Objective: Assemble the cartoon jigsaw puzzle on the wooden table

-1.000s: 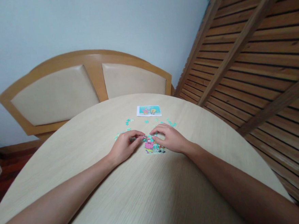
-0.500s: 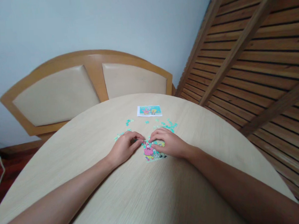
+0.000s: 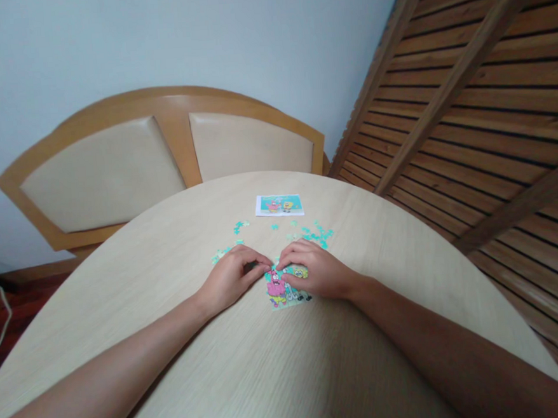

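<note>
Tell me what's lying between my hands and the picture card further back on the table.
In the head view, loose turquoise puzzle pieces lie scattered on the tabletop between the left hand, the right hand and the picture card.

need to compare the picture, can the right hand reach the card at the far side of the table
Probably yes: the right hand rests on the part-built puzzle, and only flat loose pieces lie between it and the card; nothing stands in the way.

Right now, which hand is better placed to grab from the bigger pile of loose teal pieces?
Right, likely. The right hand lies just short of the loose teal pieces; the left hand sits on the far side of the assembled puzzle part, farther off.
</note>
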{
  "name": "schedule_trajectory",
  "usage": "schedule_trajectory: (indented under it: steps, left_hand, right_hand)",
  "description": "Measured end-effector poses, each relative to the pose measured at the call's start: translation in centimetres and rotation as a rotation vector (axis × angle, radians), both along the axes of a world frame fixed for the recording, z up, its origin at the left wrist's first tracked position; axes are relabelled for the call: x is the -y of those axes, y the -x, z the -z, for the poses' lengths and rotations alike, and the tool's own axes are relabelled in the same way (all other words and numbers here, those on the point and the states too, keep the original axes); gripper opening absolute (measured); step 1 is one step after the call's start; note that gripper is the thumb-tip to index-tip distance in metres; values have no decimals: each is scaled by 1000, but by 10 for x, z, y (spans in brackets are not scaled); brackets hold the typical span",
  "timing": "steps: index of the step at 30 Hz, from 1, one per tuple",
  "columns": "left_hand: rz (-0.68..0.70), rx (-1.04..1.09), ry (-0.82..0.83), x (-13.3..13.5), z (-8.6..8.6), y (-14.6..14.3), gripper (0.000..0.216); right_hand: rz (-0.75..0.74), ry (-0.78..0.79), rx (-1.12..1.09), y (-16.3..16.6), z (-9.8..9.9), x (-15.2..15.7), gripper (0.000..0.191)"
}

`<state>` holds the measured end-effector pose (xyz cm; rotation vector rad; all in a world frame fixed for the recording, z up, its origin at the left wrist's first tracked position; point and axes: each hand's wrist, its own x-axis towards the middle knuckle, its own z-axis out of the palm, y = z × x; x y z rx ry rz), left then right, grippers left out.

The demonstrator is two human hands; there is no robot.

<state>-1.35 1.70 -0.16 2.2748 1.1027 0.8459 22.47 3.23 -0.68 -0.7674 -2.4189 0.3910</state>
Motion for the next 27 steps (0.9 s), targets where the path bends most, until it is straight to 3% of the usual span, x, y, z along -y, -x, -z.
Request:
schedule_trajectory:
  steps: [18, 27]
  left_hand:
    - [58, -57, -114, 1, -1, 0, 13]
    - [-68, -79, -48, 4, -3, 1, 13]
  right_hand:
    - [0, 2, 9, 0, -1, 1, 13]
    - [2, -5, 14, 0, -1, 1, 13]
